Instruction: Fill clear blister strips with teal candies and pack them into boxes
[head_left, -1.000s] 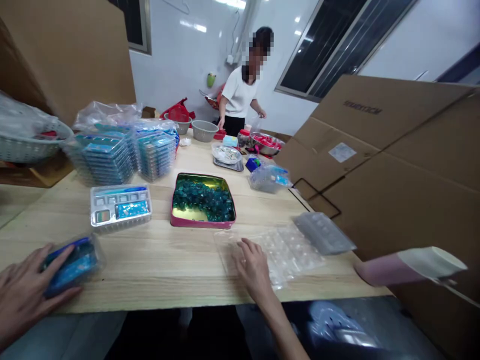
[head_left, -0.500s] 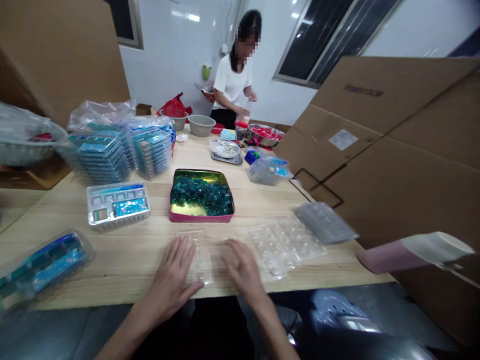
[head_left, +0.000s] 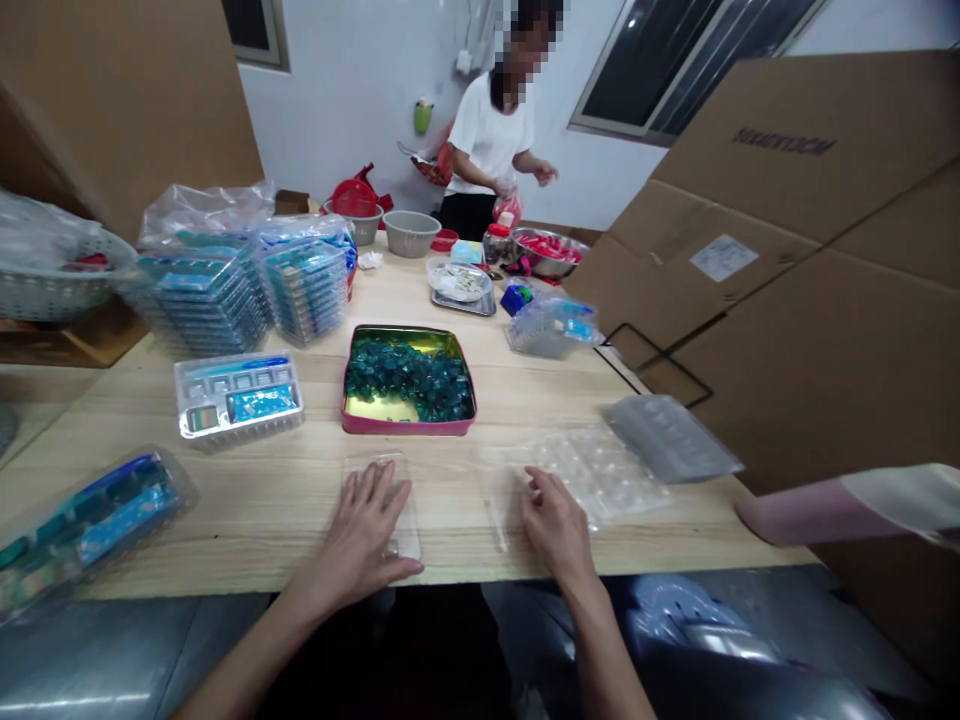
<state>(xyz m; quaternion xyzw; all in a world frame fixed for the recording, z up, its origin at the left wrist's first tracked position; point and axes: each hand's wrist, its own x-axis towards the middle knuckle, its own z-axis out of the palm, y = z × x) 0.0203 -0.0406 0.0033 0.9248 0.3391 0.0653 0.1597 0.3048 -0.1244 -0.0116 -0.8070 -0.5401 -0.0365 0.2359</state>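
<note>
My left hand (head_left: 367, 525) lies with fingers spread over a small clear plastic tray (head_left: 407, 515) near the table's front edge. To the right, my right hand (head_left: 556, 520) has curled fingers on the left part of some clear plastic trays (head_left: 600, 470). It seems to grip a thin clear piece there, though the fingertips are partly hidden. Beyond my hands stands a pink-rimmed tin (head_left: 409, 428) of dark teal gems (head_left: 405, 370). A filled kit tray (head_left: 240, 398) with a blue pen and blue packet sits left of it.
Stacked filled trays (head_left: 202, 295) stand at the back left, and another filled tray (head_left: 112, 530) lies front left. A frosted plastic stack (head_left: 667, 438) and a pink bottle (head_left: 802, 508) are at right. A co-worker (head_left: 491, 130) stands behind bowls (head_left: 411, 235). Cardboard (head_left: 825, 300) borders the right side.
My right hand has moved right, away from my left hand, onto the clear trays, its fingers now curled. My left hand stays on its tray. The co-worker's hands have shifted.
</note>
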